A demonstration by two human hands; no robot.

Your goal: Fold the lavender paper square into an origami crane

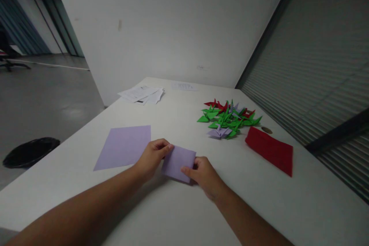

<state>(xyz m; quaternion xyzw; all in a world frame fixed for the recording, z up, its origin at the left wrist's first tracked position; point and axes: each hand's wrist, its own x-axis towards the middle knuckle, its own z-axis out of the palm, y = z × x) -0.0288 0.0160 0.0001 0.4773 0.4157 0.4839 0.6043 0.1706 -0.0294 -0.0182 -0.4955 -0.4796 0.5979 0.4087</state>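
Observation:
Between my two hands is a small folded square of purple origami paper (178,161), tilted just above the white table (178,215). My left hand (153,156) pinches its upper left corner between thumb and fingers. At the right edge, my right hand (203,173) grips it with the thumb on top, its fingers partly hidden behind the paper. A larger flat purple sheet (123,146) lies on the table to the left of my left hand.
Folded paper cranes (227,117) in green, red and purple are heaped at the right. Beside them lie red paper (271,148) and a small round disc (266,130). Printed papers (142,94) rest at the far left. A black-lined bin (30,152) stands on the floor.

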